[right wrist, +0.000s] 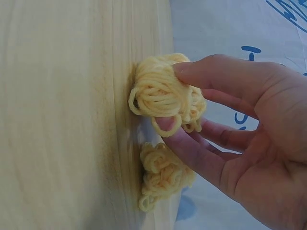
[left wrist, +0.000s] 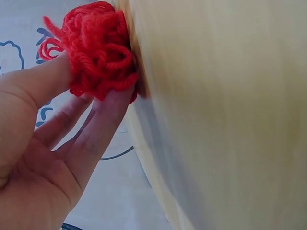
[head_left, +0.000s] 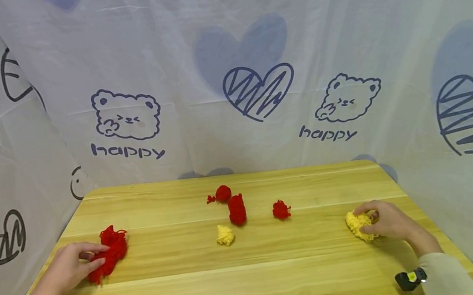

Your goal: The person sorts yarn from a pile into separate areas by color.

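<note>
My left hand (head_left: 72, 264) is at the left side of the table, with thumb and fingers around a loose, loopy bundle of red yarn (head_left: 116, 244). Strands stick out from this bundle (left wrist: 98, 48) in the left wrist view, and the fingertips are partly hidden behind it. On the right, my right hand (head_left: 387, 220) holds a small ball of yellow yarn (right wrist: 160, 88) between its thumb and fingers, close to the tabletop. Right beside that ball, a second yellow yarn clump (right wrist: 165, 175) shows in the right wrist view.
Near the middle of the wooden table (head_left: 254, 284) lie a red yarn ball (head_left: 223, 193), a red yarn roll (head_left: 237, 210), a small red clump (head_left: 281, 210) and a small yellow clump (head_left: 225, 235). A printed white cloth (head_left: 197, 122) stands around the back and sides.
</note>
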{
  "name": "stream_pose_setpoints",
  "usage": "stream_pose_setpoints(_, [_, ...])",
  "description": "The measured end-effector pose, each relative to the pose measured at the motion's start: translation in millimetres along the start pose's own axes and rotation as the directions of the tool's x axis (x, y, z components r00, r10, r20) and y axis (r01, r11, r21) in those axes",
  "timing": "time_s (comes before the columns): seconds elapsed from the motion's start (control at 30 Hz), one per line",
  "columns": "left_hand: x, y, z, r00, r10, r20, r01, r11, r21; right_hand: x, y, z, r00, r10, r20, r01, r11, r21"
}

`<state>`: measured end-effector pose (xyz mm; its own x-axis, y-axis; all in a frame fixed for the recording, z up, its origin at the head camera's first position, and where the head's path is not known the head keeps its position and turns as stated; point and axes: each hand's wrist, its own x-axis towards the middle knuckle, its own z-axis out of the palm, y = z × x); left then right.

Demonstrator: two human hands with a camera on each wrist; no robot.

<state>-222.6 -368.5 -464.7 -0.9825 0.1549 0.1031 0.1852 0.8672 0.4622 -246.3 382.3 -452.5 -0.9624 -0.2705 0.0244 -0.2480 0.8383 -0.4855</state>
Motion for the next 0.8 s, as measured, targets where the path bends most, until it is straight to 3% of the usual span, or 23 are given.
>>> stream_pose_setpoints(0.8, [1.6,-0.1,0.0,1.000,0.002,-0.003,-0.002,1.000,0.010,0.3,-10.0,-5.8,0.999,0.032,0.028,-0.032,0.999,-0.027])
